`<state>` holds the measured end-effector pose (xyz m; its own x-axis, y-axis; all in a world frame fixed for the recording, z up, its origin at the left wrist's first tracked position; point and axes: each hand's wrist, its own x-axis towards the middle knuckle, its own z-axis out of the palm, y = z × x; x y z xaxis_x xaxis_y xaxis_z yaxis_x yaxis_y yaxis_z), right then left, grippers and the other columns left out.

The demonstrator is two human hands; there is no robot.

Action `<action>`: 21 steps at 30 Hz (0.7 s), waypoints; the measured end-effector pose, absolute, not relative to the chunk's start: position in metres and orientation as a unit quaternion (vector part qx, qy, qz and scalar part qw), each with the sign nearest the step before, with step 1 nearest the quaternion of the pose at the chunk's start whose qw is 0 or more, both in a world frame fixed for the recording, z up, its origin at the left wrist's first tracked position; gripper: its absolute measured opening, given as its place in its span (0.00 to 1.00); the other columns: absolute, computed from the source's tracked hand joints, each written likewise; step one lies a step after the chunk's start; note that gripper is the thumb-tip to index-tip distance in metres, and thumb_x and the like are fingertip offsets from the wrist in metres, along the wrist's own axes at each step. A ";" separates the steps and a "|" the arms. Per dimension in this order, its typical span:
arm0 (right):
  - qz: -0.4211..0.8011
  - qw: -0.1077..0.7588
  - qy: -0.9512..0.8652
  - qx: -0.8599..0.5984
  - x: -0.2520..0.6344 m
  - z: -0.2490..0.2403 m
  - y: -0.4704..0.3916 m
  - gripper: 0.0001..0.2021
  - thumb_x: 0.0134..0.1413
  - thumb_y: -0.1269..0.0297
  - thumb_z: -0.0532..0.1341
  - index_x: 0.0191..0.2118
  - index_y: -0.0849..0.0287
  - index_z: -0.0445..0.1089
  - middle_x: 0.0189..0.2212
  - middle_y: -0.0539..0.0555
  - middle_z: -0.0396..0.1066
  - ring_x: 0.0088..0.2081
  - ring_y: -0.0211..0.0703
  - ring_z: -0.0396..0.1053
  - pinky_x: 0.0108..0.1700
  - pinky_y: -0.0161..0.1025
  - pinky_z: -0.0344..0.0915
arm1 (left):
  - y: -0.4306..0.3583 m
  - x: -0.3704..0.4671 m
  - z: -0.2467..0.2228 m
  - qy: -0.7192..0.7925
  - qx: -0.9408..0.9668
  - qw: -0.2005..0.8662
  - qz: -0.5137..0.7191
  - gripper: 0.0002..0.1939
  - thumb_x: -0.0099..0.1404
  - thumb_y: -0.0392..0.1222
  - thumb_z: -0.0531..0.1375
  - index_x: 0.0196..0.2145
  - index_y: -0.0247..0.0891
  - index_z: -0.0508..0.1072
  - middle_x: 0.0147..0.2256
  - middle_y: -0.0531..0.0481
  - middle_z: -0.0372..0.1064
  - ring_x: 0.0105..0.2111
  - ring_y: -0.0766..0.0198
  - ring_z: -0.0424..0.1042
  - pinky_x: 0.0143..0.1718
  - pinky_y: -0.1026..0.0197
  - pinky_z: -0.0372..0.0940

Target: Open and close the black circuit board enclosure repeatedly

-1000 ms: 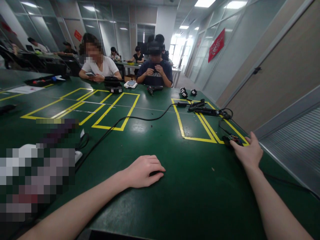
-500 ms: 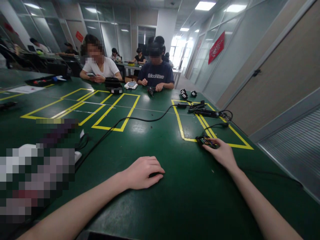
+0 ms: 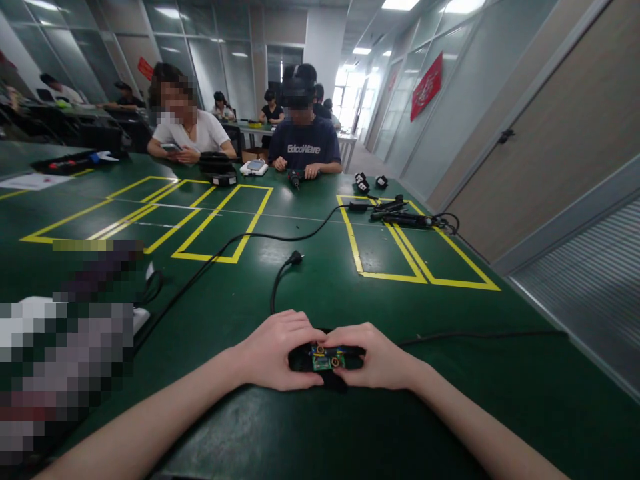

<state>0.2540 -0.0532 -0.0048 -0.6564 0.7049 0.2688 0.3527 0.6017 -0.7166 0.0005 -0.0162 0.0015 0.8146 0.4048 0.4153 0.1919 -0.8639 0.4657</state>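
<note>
A small green circuit board (image 3: pixel 323 360) with copper coils sits in a black casing, low over the table in front of me. My left hand (image 3: pixel 283 350) closes round its left side, thumb at the near edge. From the other side my right hand (image 3: pixel 377 357) grips it too, with fingers at the far edge and thumb below. Parts of the casing are hidden behind the fingers. A black cable ending in a plug (image 3: pixel 296 257) curves up beyond my left hand. Another black cable (image 3: pixel 480 335) trails off to the right of my right hand.
The green table (image 3: pixel 280 433) bears yellow tape outlines (image 3: pixel 357 247). Black tools and cables (image 3: pixel 405 215) lie at the right rear. A long black cable (image 3: pixel 250 235) crosses the middle. Across the table sit two people, one near a power drill (image 3: pixel 295 179).
My right hand has brought the circuit board leftward and nearer, its cable and plug moving along. My left hand has closed on the board's left side. The view has shifted slightly.
</note>
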 end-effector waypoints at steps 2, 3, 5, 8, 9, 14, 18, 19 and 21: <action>0.301 0.272 -0.852 -0.331 0.256 -0.006 -0.053 0.15 0.53 0.70 0.67 0.49 0.56 0.79 0.42 0.54 0.83 0.41 0.45 0.81 0.44 0.36 0.74 | -0.016 0.000 0.002 0.185 0.934 0.202 0.230 0.28 0.63 0.54 0.70 0.55 0.38 0.75 0.43 0.45 0.79 0.43 0.54 0.75 0.48 0.53 0.68; 0.289 0.270 -0.853 -0.341 0.257 -0.006 -0.052 0.16 0.55 0.69 0.67 0.49 0.56 0.79 0.42 0.54 0.83 0.41 0.45 0.81 0.44 0.37 0.74 | -0.015 0.000 0.002 0.200 0.935 0.196 0.217 0.30 0.62 0.55 0.71 0.57 0.39 0.74 0.45 0.44 0.79 0.44 0.53 0.75 0.50 0.52 0.67; 0.262 0.273 -0.856 -0.352 0.258 -0.006 -0.052 0.18 0.56 0.68 0.67 0.52 0.56 0.78 0.44 0.55 0.83 0.42 0.46 0.82 0.46 0.37 0.75 | -0.015 0.000 0.004 0.230 0.935 0.186 0.195 0.33 0.61 0.55 0.72 0.59 0.40 0.73 0.48 0.43 0.78 0.48 0.52 0.75 0.53 0.50 0.67; 0.228 0.290 -0.859 -0.353 0.258 -0.007 -0.052 0.20 0.56 0.67 0.67 0.55 0.56 0.76 0.46 0.56 0.83 0.44 0.47 0.82 0.49 0.38 0.76 | -0.014 0.001 0.004 0.262 0.931 0.184 0.175 0.32 0.62 0.54 0.71 0.60 0.40 0.73 0.53 0.42 0.77 0.52 0.50 0.74 0.56 0.48 0.67; 0.221 0.295 -0.859 -0.356 0.258 -0.007 -0.052 0.20 0.57 0.67 0.67 0.55 0.56 0.76 0.46 0.56 0.83 0.44 0.47 0.82 0.49 0.38 0.76 | -0.014 0.001 0.003 0.269 0.931 0.183 0.168 0.32 0.63 0.54 0.71 0.61 0.40 0.72 0.56 0.41 0.76 0.55 0.48 0.72 0.58 0.46 0.66; 0.203 0.314 -0.863 -0.340 0.255 -0.014 -0.048 0.17 0.60 0.68 0.65 0.54 0.55 0.75 0.52 0.58 0.80 0.53 0.50 0.79 0.56 0.43 0.74 | -0.013 0.002 -0.001 0.275 0.930 0.189 0.155 0.37 0.65 0.53 0.69 0.67 0.38 0.66 0.64 0.36 0.68 0.64 0.43 0.65 0.64 0.39 0.62; 0.197 0.323 -0.858 -0.347 0.255 -0.017 -0.044 0.12 0.62 0.69 0.64 0.50 0.55 0.74 0.54 0.59 0.77 0.55 0.48 0.77 0.55 0.42 0.74 | -0.013 0.002 0.002 0.258 0.924 0.209 0.191 0.34 0.65 0.49 0.69 0.65 0.38 0.67 0.61 0.38 0.71 0.60 0.47 0.69 0.63 0.44 0.65; 0.199 0.321 -0.856 -0.353 0.255 -0.017 -0.044 0.12 0.61 0.68 0.64 0.51 0.55 0.74 0.54 0.59 0.77 0.54 0.48 0.77 0.55 0.42 0.74 | -0.013 0.002 0.003 0.256 0.921 0.212 0.201 0.30 0.67 0.48 0.68 0.63 0.38 0.68 0.59 0.40 0.72 0.59 0.49 0.70 0.62 0.46 0.66; 0.202 0.311 -0.855 -0.362 0.255 -0.016 -0.045 0.18 0.59 0.67 0.67 0.54 0.55 0.72 0.55 0.59 0.76 0.55 0.49 0.77 0.56 0.44 0.73 | -0.013 0.002 0.004 0.261 0.916 0.214 0.218 0.22 0.69 0.45 0.65 0.58 0.39 0.71 0.55 0.42 0.74 0.55 0.52 0.71 0.58 0.49 0.69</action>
